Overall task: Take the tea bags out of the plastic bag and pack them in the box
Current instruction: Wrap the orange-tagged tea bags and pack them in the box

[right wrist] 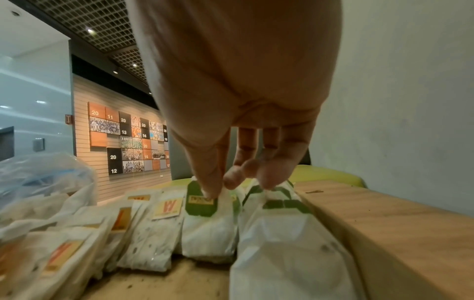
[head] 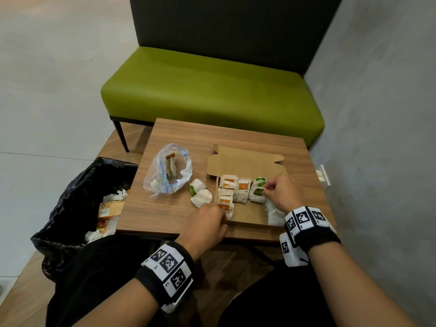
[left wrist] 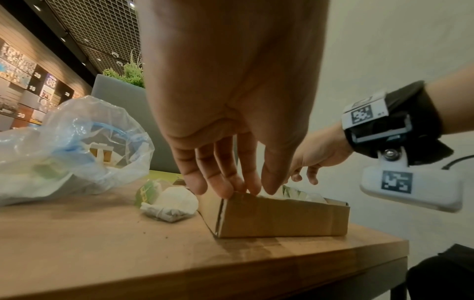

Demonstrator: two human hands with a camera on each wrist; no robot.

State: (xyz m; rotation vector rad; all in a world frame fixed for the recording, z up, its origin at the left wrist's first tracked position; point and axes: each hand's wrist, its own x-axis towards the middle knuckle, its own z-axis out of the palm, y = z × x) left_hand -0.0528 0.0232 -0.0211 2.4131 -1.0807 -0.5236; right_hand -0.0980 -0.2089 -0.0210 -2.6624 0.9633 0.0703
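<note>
An open cardboard box [head: 247,215] lies on the wooden table [head: 160,213] and holds several white tea bags with orange tags [head: 227,182]. Inside the box, my right hand [head: 266,188] pinches the top of a green-tagged tea bag [right wrist: 210,219] between thumb and forefinger; another green one [right wrist: 279,223] stands beside it. My left hand [left wrist: 246,190] pinches the box's [left wrist: 282,219] near-left corner wall. Two loose tea bags [head: 200,193] lie on the table just left of the box. Further left, the crumpled clear plastic bag [head: 168,172] holds a few more tea bags [head: 172,167].
A bin lined with a black bag [head: 77,204], with rubbish in it, stands at the table's left edge. A green bench [head: 212,90] sits behind the table and a grey wall [head: 377,114] runs close along the right.
</note>
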